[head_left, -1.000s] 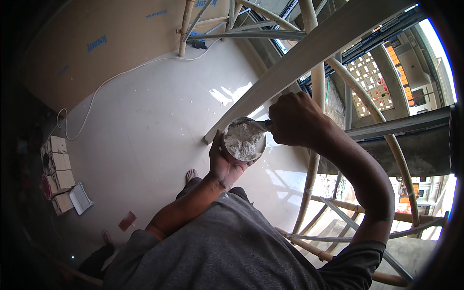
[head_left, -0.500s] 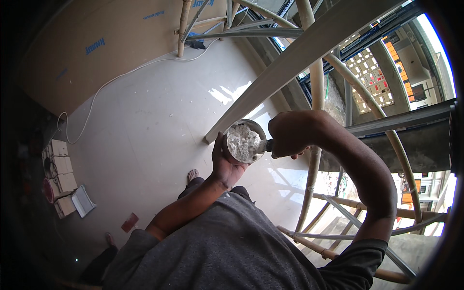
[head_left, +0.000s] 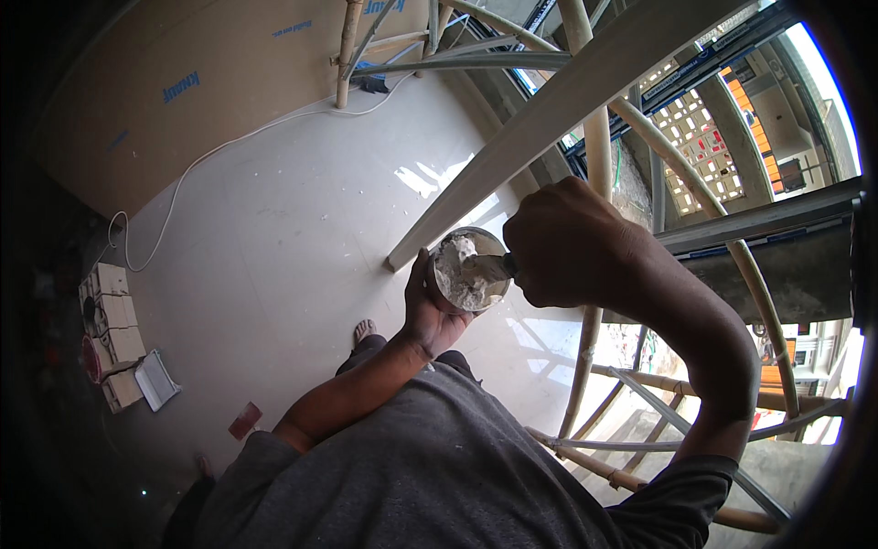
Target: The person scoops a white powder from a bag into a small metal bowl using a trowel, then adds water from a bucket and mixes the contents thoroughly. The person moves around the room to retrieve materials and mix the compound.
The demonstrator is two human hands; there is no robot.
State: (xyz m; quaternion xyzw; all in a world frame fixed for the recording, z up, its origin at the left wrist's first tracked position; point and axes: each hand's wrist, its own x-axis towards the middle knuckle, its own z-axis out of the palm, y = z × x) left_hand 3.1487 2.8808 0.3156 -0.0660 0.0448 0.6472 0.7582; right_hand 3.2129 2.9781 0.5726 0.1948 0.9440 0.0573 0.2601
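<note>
Two-handed, apparently mid-stir: cradling a round cup [head_left: 489, 243] of whitish, lumpy mix [head_left: 470, 288] before the torso [head_left: 402, 448] in the left hand [head_left: 434, 317], clenching a scraper [head_left: 491, 266], tip dipped inside, in the right hand [head_left: 567, 242]; likely calling next for steady support and firm folding

the scraper [head_left: 491, 266] sits in the bowl [head_left: 487, 240], seemingly in paste [head_left: 471, 294].
</note>
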